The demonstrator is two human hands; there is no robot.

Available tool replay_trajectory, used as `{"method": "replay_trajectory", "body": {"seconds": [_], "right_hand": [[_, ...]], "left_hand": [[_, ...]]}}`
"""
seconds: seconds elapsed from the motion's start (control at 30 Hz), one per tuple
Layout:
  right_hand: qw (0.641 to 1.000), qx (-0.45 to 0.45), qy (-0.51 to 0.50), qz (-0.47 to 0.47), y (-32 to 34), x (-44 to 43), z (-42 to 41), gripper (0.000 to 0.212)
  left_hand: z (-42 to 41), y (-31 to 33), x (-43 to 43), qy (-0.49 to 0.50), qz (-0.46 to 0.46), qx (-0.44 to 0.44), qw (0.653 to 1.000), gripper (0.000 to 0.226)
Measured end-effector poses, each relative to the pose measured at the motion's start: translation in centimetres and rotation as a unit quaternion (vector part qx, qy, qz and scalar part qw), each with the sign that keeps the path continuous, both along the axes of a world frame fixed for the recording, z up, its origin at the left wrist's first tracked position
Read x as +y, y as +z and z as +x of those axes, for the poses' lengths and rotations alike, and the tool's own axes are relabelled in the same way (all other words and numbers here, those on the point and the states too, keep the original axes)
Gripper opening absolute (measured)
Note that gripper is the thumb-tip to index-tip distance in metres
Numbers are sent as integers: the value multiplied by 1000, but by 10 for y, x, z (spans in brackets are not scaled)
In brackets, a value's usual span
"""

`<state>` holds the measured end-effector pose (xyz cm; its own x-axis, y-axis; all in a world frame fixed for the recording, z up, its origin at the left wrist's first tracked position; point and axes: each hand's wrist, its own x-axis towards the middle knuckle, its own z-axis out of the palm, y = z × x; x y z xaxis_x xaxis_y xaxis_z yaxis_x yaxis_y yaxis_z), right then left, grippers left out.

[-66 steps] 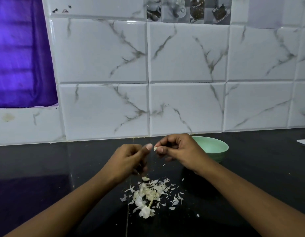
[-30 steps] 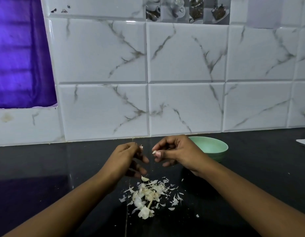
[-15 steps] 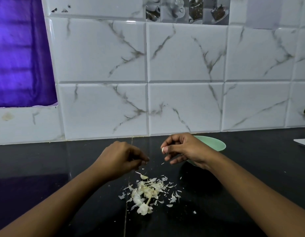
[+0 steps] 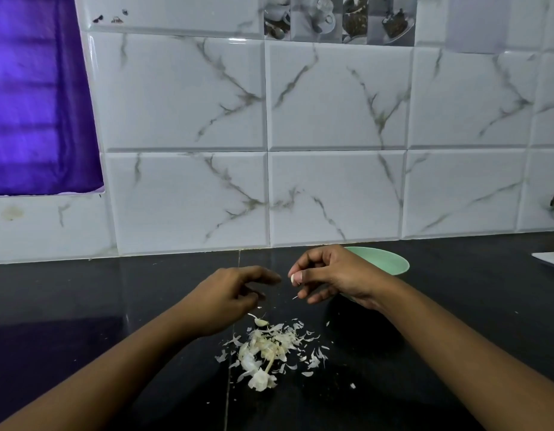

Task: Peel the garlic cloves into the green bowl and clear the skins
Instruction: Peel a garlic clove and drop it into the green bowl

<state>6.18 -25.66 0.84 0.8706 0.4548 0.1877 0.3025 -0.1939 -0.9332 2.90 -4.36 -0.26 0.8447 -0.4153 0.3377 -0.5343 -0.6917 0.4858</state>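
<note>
My right hand pinches a small pale garlic clove between thumb and forefinger, in front of the green bowl, which the hand partly hides. A thin sliver of skin hangs just below that hand. My left hand hovers a little to the left, fingers loosely spread, with nothing seen in it. Beneath both hands, a heap of white garlic skins lies on the black counter. One loose clove rests at the heap's far edge.
A marble-patterned tiled wall rises right behind the counter. A purple curtain hangs at the upper left. At the far right edge sits a white plate. Stray skin flecks dot the counter near the heap.
My hands have drawn apart; the left one opened and dropped lower toward the heap, while the right one kept the clove and stayed by the bowl.
</note>
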Motion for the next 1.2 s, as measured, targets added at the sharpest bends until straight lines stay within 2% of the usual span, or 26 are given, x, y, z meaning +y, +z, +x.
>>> {"method": "replay_trajectory", "body": {"seconds": [0.1, 0.23, 0.5, 0.77, 0.87, 1.0, 1.07, 1.13, 1.2], "right_hand": [[1000, -5, 8, 8, -1, 2, -1, 7], [999, 2, 22, 38, -4, 8, -3, 9], [998, -16, 5, 63, -4, 12, -5, 10], [995, -98, -17, -26, -5, 11, -3, 8], [995, -97, -21, -26, -3, 10, -2, 4], [998, -42, 5, -47, 7, 3, -5, 26], [995, -56, 6, -80, 9, 2, -8, 31], [990, -113, -12, -80, 6, 6, -8, 26], [986, -154, -27, -54, 2, 10, -7, 10]], "left_hand": [[-1, -1, -3, 19, -51, -23, 998, 9], [-6, 1, -10, 27, -158, -27, 987, 27], [-1, -8, -15, -9, -259, 47, 965, 7], [-1, -10, -14, -14, -228, 82, 970, 12], [-1, -8, -13, -13, -277, 114, 954, 13], [-2, -6, -13, -5, -307, 154, 939, 12], [-2, -7, -13, -10, -308, 169, 936, 14], [-2, -8, -13, -11, -305, 179, 935, 15], [-2, -8, -14, -8, -300, 178, 937, 15]]}}
